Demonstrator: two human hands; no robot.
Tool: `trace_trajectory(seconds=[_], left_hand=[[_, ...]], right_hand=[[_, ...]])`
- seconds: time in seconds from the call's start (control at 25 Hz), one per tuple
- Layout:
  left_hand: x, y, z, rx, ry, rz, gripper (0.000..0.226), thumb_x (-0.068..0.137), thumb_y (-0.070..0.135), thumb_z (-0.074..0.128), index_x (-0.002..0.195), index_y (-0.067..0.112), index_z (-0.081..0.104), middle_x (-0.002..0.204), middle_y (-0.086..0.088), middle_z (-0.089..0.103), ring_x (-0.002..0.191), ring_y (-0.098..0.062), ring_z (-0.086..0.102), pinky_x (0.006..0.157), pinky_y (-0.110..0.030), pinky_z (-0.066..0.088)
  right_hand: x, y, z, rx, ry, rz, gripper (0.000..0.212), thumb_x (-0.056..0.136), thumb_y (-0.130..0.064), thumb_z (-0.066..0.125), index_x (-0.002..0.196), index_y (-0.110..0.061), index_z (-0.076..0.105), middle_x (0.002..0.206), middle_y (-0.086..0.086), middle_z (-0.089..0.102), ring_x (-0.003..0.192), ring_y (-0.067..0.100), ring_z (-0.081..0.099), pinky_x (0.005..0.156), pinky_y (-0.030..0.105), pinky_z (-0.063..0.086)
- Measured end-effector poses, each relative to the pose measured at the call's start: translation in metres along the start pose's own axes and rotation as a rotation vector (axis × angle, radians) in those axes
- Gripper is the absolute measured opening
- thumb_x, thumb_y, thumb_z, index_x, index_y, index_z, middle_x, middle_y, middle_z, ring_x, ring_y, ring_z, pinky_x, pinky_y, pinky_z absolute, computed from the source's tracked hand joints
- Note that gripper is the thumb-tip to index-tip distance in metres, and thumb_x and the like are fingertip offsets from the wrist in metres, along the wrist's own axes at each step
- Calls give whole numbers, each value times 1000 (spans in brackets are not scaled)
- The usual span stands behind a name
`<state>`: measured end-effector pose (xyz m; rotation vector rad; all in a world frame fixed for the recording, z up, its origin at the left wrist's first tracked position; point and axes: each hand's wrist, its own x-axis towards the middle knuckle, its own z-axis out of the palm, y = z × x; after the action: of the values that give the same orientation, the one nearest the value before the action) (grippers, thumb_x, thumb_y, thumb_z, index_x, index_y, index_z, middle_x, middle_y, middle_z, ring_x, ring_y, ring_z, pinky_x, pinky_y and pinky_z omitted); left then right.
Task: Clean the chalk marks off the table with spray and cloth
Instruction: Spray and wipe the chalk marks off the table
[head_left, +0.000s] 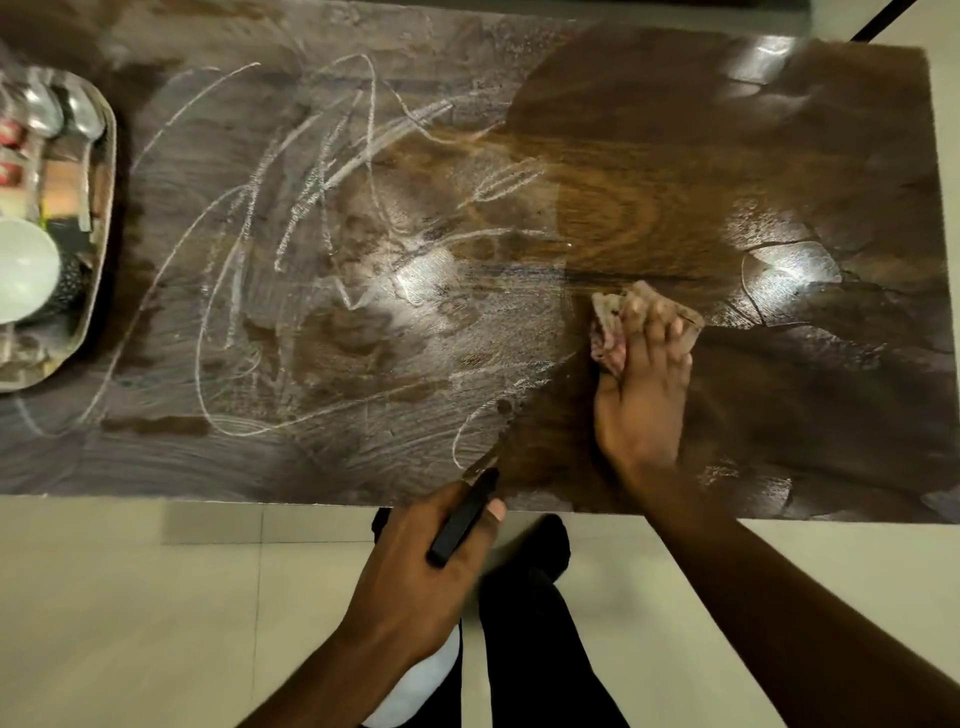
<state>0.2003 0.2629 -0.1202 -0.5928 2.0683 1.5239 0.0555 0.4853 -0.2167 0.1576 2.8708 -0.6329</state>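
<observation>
White chalk marks (291, 249) scribble across the left and middle of the dark wooden table (805, 156). The right part of the tabletop looks wet and free of chalk. My right hand (641, 405) presses a crumpled pinkish-brown cloth (610, 327) flat on the table, right of the chalk. My left hand (415, 577) is below the table's near edge, closed around a spray bottle; its black nozzle (462, 519) points up toward the table and its white body (415, 686) hangs beneath my wrist.
A steel tray (101, 291) sits at the table's left end, holding spoons (78, 122), a white bowl (21, 270) and small packets. Pale floor tiles (130, 623) lie below the near edge, with my dark-trousered legs (524, 623) standing there.
</observation>
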Motion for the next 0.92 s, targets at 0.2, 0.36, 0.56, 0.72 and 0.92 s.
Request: trace_trajectory(seconds=[0.2,0.36,0.56,0.72,0.92], left_hand=[[3,2,-15,-84,103,29,23,103,53,63,103,34,77,69,12,72,51,-2,62,54,-37,51],[14,7,-31,-76,97,38,51,95,67,58,86,17,67,68,-14,62,53,-33,57,57,-59,49],[29,13,-44,-63,72,30,52,91,72,54,84,22,69,71,-10,69,51,-29,59,60,-59,54],[40,22,-52,-74,117,96,33,100,60,59,93,31,71,75,2,75,48,-14,60,54,-47,55],[51,39,-75,-118,99,131,34,97,61,61,77,35,70,56,2,63,40,-10,54,45,-39,49]], right_hand=[[-84,7,28,-321,-430,-1091,77,102,-37,51,172,-29,18,180,-1,15,168,24,6,133,52,15],[-54,58,-5,-386,-428,-1055,78,102,-35,51,172,-30,18,180,-3,15,168,23,10,132,55,20],[-26,0,13,50,52,17,73,101,-33,36,171,-26,19,180,3,14,168,25,3,134,58,11],[-69,-72,56,-54,-186,-438,70,103,-32,46,170,-29,27,180,1,16,168,25,5,135,51,9],[-23,-43,25,-324,-398,-956,68,104,-38,46,169,-31,27,178,0,23,167,22,11,135,51,11]])
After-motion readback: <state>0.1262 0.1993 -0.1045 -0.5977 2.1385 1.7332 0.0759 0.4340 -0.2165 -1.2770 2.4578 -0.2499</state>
